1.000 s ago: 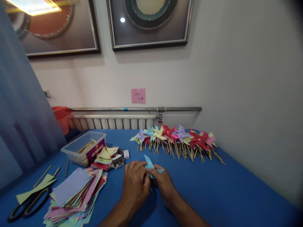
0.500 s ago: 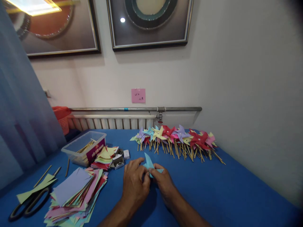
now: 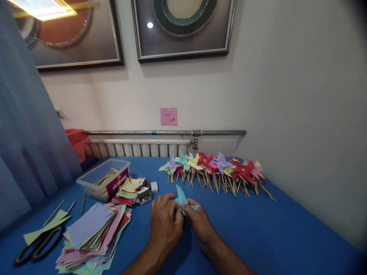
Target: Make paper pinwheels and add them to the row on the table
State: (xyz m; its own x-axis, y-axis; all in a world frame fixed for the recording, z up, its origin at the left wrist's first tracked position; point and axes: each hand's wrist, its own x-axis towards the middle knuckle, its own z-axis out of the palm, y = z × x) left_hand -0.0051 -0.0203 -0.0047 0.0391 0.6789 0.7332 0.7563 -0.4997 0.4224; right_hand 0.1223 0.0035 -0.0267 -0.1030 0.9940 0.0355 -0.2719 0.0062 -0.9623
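Both hands hold a light blue paper pinwheel (image 3: 181, 195) over the middle of the blue table. My left hand (image 3: 166, 217) is closed around its left side, with the fingertips mostly hidden from me. From the other side my right hand (image 3: 197, 215) pinches the folded paper, its thumb pressed near the centre. One blue point sticks up between the hands and another pokes out to the right. To the left of my left hand sit small open boxes of metal pins (image 3: 145, 196), next to a pile of cut paper pieces (image 3: 129, 189).
A stack of coloured paper sheets (image 3: 88, 225) lies front left, beside black-handled scissors (image 3: 47, 242) and paper strips. Behind stands a clear plastic box (image 3: 104, 179) of wooden sticks. Many finished pinwheels (image 3: 212, 168) on sticks lie along the back. A radiator (image 3: 137, 149) and pipe run behind the table.
The view has shifted slightly, so everything sits a little further right. Both hands keep their hold on the blue pinwheel, with hardly any movement.
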